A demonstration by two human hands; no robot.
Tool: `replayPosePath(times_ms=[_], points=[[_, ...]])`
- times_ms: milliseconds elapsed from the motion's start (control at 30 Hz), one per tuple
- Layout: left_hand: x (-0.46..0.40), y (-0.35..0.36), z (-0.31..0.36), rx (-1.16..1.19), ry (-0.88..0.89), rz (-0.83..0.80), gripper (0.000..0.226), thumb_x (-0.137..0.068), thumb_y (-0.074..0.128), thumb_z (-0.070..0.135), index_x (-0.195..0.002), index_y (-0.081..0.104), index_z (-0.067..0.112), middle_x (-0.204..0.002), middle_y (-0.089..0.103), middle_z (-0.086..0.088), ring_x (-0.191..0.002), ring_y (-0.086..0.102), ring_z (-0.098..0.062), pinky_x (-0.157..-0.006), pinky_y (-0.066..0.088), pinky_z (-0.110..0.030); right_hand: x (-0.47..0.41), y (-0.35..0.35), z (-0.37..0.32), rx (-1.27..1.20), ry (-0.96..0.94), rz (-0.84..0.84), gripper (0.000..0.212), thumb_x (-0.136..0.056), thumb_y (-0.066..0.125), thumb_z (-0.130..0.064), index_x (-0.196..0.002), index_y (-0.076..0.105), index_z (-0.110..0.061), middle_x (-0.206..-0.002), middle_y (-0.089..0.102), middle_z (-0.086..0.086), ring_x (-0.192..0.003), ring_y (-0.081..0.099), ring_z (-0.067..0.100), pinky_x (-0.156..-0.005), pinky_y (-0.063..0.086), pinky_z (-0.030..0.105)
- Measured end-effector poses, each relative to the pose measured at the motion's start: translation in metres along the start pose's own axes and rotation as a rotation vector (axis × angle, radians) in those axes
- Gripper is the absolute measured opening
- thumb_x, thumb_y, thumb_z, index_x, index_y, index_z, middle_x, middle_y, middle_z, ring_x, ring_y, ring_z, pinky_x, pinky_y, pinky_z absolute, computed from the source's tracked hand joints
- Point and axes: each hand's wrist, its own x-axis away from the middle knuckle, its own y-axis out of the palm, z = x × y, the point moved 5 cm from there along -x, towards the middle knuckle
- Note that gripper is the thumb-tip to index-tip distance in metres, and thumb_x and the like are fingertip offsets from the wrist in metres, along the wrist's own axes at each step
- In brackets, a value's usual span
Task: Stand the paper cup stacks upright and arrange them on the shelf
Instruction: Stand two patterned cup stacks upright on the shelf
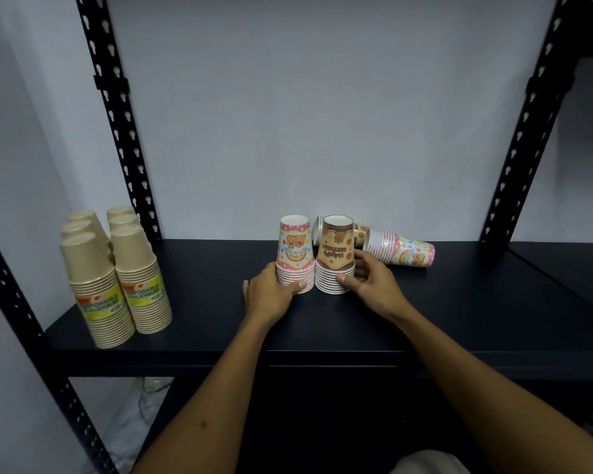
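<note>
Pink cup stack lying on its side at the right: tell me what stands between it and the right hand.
Nothing visible does. The pink paper cup stack lying on its side rests just behind the right hand, which grips the upright brown paper cup stack on the black shelf.

Two upright cup stacks (pixel 314 256) are standing side by side, touching, mid-shelf (pixel 202 319). The left hand (pixel 271 292) is wrapping the left one, the right hand (pixel 370 285) the right. Behind-right, a toppled stack (pixel 401 248) is lying. Far left, wrapped stacks (pixel 117 271) are standing in two rows.
</note>
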Motion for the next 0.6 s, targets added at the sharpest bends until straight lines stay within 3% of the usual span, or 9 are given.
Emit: replayPosePath(times_ms=[100,200,400,600], points=[[0.0012,-0.0006,0.0026,0.056,0.012,0.000,0.053,-0.076,0.077,0.035,-0.122,0.057,0.018,-0.121,0.066,-0.001,-0.110,0.062,-0.020,-0.092,0.049,-0.036,0.0000,0.0003,-0.0001,0.001,-0.004,0.007,0.057,-0.080,0.076,-0.017,-0.132,0.051,-0.019,-0.120,0.065,-0.002,-0.109,0.061,0.008,-0.094,0.050,0.026],[0.0030,-0.0029,0.0058,0.147,0.027,0.020,0.060,-0.074,0.080,0.023,-0.127,0.052,0.014,-0.125,0.063,-0.004,-0.111,0.061,-0.019,-0.087,0.047,-0.026,0.0009,0.0002,-0.0008,-0.001,-0.009,0.013,0.057,-0.080,0.076,-0.016,-0.131,0.052,-0.018,-0.118,0.065,-0.004,-0.108,0.062,0.005,-0.094,0.050,0.026],[0.0031,-0.0061,0.0043,0.199,0.028,0.045,0.063,-0.073,0.081,0.016,-0.129,0.052,0.011,-0.126,0.063,-0.005,-0.113,0.060,-0.018,-0.089,0.046,-0.024,0.0018,0.0001,-0.0029,0.016,-0.014,0.016,0.058,-0.081,0.075,-0.016,-0.133,0.051,-0.016,-0.118,0.065,-0.005,-0.105,0.061,0.001,-0.085,0.048,0.013],[0.0035,-0.0042,0.0052,0.216,0.052,0.024,0.061,-0.073,0.080,0.014,-0.129,0.054,0.011,-0.125,0.064,-0.004,-0.112,0.061,-0.017,-0.090,0.046,-0.023,0.0033,-0.0003,-0.0044,0.019,-0.013,0.016,0.058,-0.081,0.075,-0.016,-0.134,0.050,-0.017,-0.118,0.063,-0.005,-0.106,0.060,0.004,-0.084,0.046,0.011]])
